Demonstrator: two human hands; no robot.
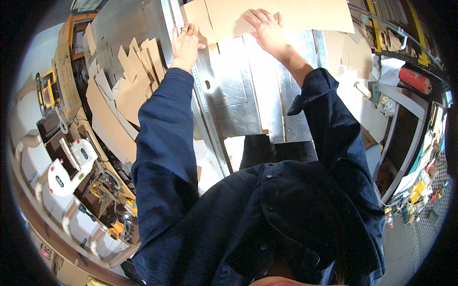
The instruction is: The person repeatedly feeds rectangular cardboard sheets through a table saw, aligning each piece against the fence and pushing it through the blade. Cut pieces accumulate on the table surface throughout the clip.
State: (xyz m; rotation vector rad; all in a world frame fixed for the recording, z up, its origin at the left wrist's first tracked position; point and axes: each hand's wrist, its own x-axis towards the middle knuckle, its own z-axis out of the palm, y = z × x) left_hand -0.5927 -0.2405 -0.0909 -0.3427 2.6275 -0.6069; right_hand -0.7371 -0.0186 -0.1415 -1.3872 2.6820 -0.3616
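Note:
A tan sheet of thin board (315, 16) lies across the far part of a metal saw table (232, 118). A dark straight slit runs through the sheet near its left end. My right hand (269, 30) rests flat on the sheet near its near edge, fingers spread. My left hand (186, 44), wearing a ring, lies at the sheet's left end beside a long metal fence (202, 89) with a graduated scale. Its thumb points right; whether its fingertips press the sheet or the fence cannot be told. Neither hand is closed around anything.
Left of the fence lie several tan board offcuts (137, 75). Beyond them are a white machine part (73, 168), hoses and power tools. At right are more board pieces (356, 53), a red cylinder (415, 80), a grey metal frame (411, 143) and a cluttered shelf (418, 189).

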